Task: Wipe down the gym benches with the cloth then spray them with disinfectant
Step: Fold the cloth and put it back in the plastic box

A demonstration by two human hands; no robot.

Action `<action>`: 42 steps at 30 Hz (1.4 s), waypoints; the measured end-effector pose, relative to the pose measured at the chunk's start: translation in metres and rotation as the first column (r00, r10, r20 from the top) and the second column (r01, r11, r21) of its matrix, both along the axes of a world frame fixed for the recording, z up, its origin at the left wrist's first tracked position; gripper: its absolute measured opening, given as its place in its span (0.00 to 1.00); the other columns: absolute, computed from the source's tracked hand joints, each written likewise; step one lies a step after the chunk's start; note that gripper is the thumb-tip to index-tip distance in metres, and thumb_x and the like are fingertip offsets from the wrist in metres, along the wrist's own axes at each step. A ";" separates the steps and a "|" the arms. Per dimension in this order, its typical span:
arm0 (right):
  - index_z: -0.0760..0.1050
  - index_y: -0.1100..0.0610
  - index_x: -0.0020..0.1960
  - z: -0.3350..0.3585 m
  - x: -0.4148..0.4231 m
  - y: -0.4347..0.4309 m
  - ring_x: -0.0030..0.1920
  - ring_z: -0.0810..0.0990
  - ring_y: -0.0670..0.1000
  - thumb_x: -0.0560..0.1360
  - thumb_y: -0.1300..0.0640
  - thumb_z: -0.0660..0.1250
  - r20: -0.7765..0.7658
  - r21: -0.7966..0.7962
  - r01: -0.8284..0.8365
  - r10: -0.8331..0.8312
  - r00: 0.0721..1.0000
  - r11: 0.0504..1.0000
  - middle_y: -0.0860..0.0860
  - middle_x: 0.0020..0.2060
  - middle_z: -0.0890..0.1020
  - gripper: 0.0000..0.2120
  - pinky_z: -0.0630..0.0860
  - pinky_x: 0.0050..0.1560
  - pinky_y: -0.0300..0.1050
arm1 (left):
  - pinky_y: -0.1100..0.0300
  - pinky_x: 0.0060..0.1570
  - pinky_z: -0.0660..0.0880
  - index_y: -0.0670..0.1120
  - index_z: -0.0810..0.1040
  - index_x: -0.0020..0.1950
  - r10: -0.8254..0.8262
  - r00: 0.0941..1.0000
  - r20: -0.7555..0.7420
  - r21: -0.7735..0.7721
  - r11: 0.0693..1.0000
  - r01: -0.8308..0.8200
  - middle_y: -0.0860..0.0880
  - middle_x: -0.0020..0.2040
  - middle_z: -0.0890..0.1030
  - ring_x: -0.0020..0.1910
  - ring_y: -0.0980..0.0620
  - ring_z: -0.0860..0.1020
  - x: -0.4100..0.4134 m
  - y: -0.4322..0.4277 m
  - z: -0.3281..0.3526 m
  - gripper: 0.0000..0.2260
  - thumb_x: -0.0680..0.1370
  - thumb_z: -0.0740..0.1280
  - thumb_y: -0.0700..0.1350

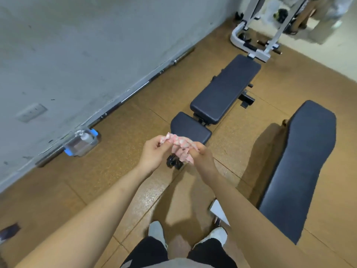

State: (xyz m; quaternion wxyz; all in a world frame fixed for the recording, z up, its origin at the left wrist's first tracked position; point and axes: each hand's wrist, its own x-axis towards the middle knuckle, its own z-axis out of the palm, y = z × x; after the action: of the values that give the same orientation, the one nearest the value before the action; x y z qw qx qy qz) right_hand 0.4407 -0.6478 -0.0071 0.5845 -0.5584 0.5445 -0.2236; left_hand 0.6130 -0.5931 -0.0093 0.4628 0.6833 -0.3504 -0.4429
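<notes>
Out in front of me, above the brown floor (pixel 119 132) and just short of the nearest pad, the cloth (pixel 180 147) hangs bunched between both hands. My left hand (pixel 152 149) pinches one crumpled end with curled fingers. My right hand (pixel 202 153) grips the other end, and a loose tail drops below it.

I judge the pink and white cloth to be light, limp and quick to collapse. I would wad it into a flat pad under one palm and fingers, not drag it by a corner. It has no real axis now, only a short sagging span from left to right.

The centre bench (pixel 226 89) lies with its long axis running away from me toward the upper right. Its small seat pad (pixel 190 130) is at my end, and the long back pad points to the white machine frame (pixel 257 51). The right bench (pixel 301 163) lies well apart from it, also lengthwise away from me, its narrower end nearest. Both look heavy and fixed in place. Their dark padding looks smooth and slightly giving, so strokes along the length should suit.

By the wall on my left sits a clear box (pixel 77 149) holding a bottle (pixel 85 135). I cannot tell whether it is the disinfectant.
</notes>
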 end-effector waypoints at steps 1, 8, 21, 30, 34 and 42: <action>0.83 0.56 0.54 0.007 0.022 0.001 0.48 0.83 0.46 0.81 0.59 0.62 0.024 0.016 -0.021 0.020 1.000 1.000 0.47 0.46 0.86 0.10 0.76 0.47 0.34 | 0.50 0.51 0.77 0.41 0.85 0.49 0.037 0.999 0.009 -0.001 0.999 -0.037 0.42 0.48 0.87 0.48 0.45 0.84 0.019 0.008 0.006 0.13 0.82 0.68 0.50; 0.84 0.51 0.57 0.035 0.149 -0.009 0.52 0.81 0.51 0.79 0.49 0.60 0.162 0.318 -0.159 0.112 0.980 0.935 0.57 0.53 0.85 0.16 0.72 0.51 0.48 | 0.56 0.39 0.64 0.32 0.80 0.46 0.277 0.960 0.045 -0.020 0.961 -0.276 0.48 0.36 0.77 0.36 0.53 0.71 0.128 0.042 0.026 0.37 0.75 0.63 0.70; 0.79 0.61 0.61 -0.007 0.347 -0.043 0.49 0.86 0.58 0.77 0.66 0.70 0.297 0.302 -0.554 0.475 0.828 0.776 0.62 0.53 0.84 0.13 0.84 0.42 0.47 | 0.34 0.56 0.80 0.43 0.83 0.54 0.637 0.762 -0.120 0.108 0.771 -0.628 0.39 0.50 0.85 0.48 0.44 0.83 0.257 0.043 0.005 0.04 0.80 0.71 0.39; 0.81 0.65 0.56 -0.035 0.472 -0.049 0.42 0.82 0.60 0.77 0.70 0.68 0.183 0.295 -0.669 0.647 0.740 0.682 0.64 0.44 0.84 0.09 0.84 0.45 0.54 | 0.45 0.50 0.79 0.45 0.82 0.51 0.840 0.504 -0.204 0.210 0.540 -0.815 0.41 0.47 0.83 0.46 0.45 0.80 0.348 0.071 -0.037 0.03 0.80 0.70 0.38; 0.78 0.59 0.55 -0.063 0.538 -0.042 0.43 0.86 0.55 0.76 0.70 0.69 0.081 0.305 -0.666 0.679 0.730 0.680 0.56 0.48 0.84 0.11 0.85 0.45 0.53 | 0.52 0.48 0.81 0.47 0.82 0.55 0.904 0.395 -0.166 0.243 0.425 -0.872 0.50 0.50 0.85 0.48 0.50 0.83 0.406 0.084 -0.069 0.06 0.82 0.66 0.40; 0.79 0.61 0.62 -0.120 0.683 -0.004 0.55 0.85 0.58 0.74 0.68 0.71 0.030 0.412 -0.798 0.869 0.494 0.440 0.58 0.54 0.85 0.17 0.83 0.58 0.54 | 0.56 0.52 0.83 0.52 0.83 0.58 0.856 0.353 -0.378 0.282 0.470 -0.837 0.54 0.50 0.87 0.53 0.50 0.85 0.529 0.106 -0.130 0.14 0.75 0.77 0.41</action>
State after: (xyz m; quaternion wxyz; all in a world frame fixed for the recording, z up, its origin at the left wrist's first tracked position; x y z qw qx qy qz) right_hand 1.1235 -0.6520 -0.1276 0.6586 -0.6499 0.2803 0.2555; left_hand 1.1422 -0.4876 -0.1396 0.6799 0.6439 0.1844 -0.2985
